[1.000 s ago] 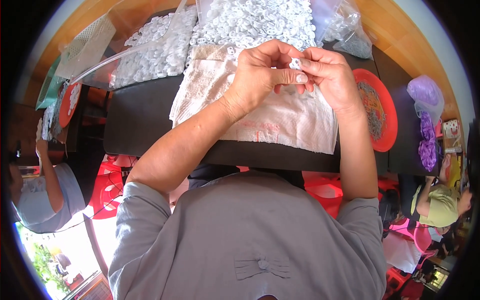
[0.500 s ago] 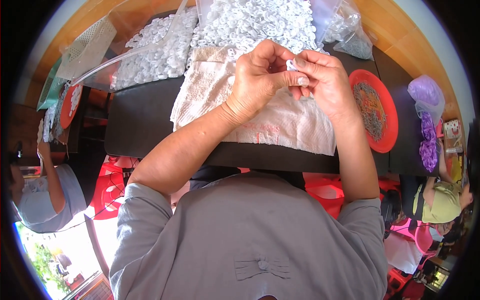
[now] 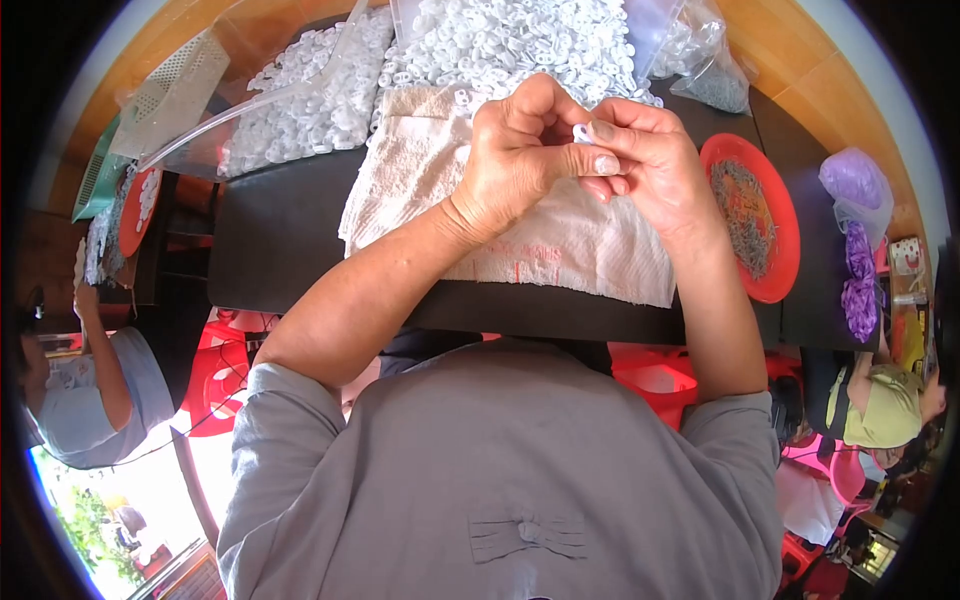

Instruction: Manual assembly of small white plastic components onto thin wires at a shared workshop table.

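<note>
Both my hands meet above a cream towel [image 3: 400, 190] spread on the dark table. Between the fingertips is a small white plastic piece [image 3: 581, 133], mostly covered by fingers. My left hand [image 3: 520, 150] is closed, its thumb pressing toward the piece. My right hand [image 3: 650, 155] pinches the same piece between thumb and forefinger. Just beyond the hands lies a big heap of similar white ring-like pieces [image 3: 520, 45]. On the right, a red plate [image 3: 784, 240] carries many small grey metal pins or screws [image 3: 738, 205].
A clear plastic bin of white pieces [image 3: 310, 115] stands at left. Plastic bags [image 3: 705, 75] sit at back right, and a purple bag [image 3: 855, 185] at far right. The dark table's [image 3: 280, 240] front edge runs before me. Other people [image 3: 95, 390] work at both sides.
The hands stay together at nearly the same spot, with only slight finger movement. The white piece is a little more covered by the fingers now.
</note>
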The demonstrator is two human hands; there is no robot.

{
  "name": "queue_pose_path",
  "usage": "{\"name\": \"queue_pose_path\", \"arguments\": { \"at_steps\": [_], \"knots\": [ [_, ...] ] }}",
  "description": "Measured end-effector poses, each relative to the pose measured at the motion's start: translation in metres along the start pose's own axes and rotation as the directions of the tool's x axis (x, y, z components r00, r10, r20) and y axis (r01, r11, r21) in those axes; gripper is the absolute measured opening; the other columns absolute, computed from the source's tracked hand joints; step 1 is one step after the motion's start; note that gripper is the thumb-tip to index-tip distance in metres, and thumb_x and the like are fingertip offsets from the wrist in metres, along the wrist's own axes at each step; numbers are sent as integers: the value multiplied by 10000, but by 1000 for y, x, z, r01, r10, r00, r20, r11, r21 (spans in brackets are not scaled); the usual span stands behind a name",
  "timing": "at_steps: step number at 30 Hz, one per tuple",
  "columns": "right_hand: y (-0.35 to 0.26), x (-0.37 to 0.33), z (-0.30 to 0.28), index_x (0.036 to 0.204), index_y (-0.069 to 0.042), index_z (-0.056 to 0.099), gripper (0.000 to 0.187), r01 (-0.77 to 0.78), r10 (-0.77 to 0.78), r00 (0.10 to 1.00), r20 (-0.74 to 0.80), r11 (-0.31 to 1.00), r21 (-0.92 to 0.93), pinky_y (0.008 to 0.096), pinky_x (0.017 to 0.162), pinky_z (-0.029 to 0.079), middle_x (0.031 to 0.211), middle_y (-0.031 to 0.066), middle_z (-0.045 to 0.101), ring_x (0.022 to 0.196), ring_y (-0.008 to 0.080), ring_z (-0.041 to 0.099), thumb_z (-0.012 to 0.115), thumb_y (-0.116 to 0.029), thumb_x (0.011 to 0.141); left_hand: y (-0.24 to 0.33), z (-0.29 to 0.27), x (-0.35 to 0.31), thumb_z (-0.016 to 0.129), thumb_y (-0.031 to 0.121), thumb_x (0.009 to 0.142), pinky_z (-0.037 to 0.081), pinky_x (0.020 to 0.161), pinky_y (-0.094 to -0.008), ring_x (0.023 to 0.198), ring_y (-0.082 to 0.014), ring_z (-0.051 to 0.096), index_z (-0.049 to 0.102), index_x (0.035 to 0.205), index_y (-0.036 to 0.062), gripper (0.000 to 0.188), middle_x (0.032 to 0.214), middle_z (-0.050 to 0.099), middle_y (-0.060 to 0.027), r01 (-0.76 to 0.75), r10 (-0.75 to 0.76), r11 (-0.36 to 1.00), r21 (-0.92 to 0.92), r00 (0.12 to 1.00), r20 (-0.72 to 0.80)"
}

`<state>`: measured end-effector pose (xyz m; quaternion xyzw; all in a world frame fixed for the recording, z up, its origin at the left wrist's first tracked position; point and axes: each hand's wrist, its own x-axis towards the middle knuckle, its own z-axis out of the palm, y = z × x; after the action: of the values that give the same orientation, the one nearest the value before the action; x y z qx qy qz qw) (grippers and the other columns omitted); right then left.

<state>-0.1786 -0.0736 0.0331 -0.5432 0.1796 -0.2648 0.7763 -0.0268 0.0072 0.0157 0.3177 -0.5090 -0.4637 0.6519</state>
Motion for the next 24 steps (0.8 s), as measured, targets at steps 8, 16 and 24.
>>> {"name": "queue_pose_path", "arguments": {
  "at_steps": [8,16,24],
  "knots": [
    [8,4,-5,823,53,593,206,-27,24,999,44,996,88,232,423,396,543,15,470,415,102,430,611,-134,907,2,2,-2,791,61,752,402,539,-164,635,-29,542,562,859,63,253,745,628,2,13,-13,1000,2,998,-60],
    [5,4,-1,832,39,614,206,48,-50,998,-49,998,-37,232,421,377,549,3,478,461,127,523,595,-147,918,-8,0,7,778,34,760,403,488,-181,581,-31,536,579,854,53,220,737,637,-18,-54,69,992,112,989,-129],
    [15,23,-56,932,-38,651,199,-10,-539,807,-240,395,-919,274,533,429,677,26,600,569,155,596,616,-230,895,80,-7,10,647,-98,762,390,425,-224,492,-115,544,595,893,-72,143,762,661,-135,-359,519,827,433,784,-341]
  ]
}}
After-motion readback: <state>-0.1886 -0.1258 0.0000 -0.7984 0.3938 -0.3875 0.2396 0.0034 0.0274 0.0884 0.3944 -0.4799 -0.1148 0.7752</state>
